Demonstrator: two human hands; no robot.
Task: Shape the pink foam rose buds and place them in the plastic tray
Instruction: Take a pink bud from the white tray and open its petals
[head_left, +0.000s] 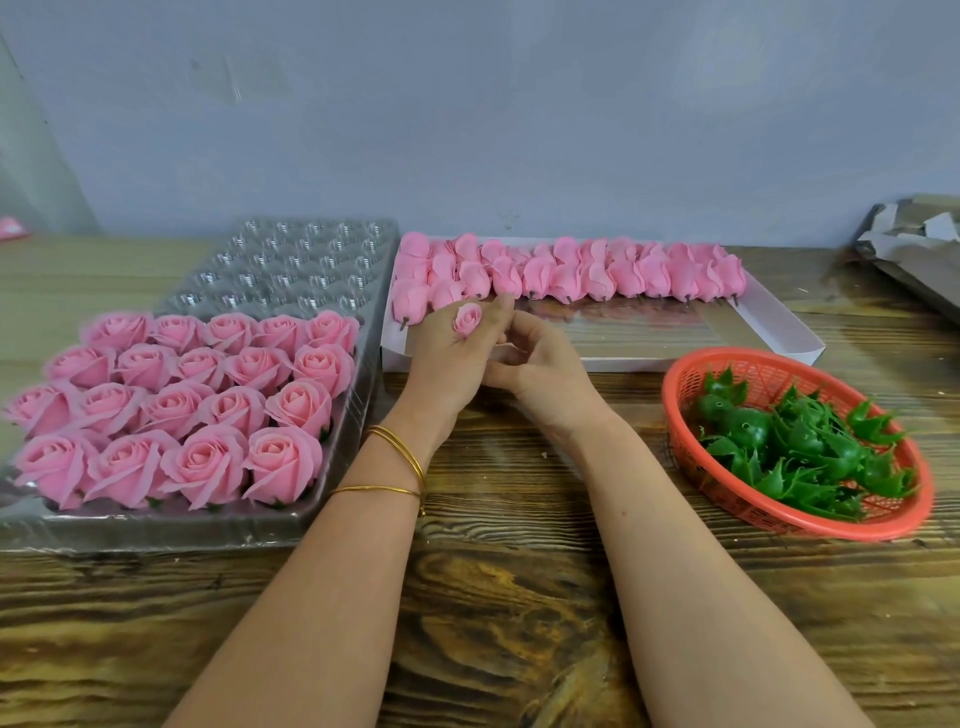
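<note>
Head view puts the rose bud (468, 318) in your left hand (449, 364), raised above the wooden table (519, 597) just in front of the near edge of the white box (779, 322). Your thumb and curled fingers pinch it round its lower half. Its spiral face is turned up towards you, so its long axis runs from the base hidden in your grip out towards your eyes, tilted a little left. Your right hand (545, 371) sits against the left with its fingers loosely curled. Whether they hold a petal cannot be told from here. Grip low on the base and lightly, since foam probably creases under a hard squeeze. Peel the outer petals outward one at a time, turning the bud between peels so the bloom opens evenly. To your left, the plastic tray (291, 260) holds finished roses (202, 395) in its near rows, all face up, and the pocket at the front right corner looks free. Seat the bud base down there. The unshaped buds (597, 270) lie on their sides in the box, and the red basket (691, 374) of green calyxes (800, 441) sits at your right.
</note>
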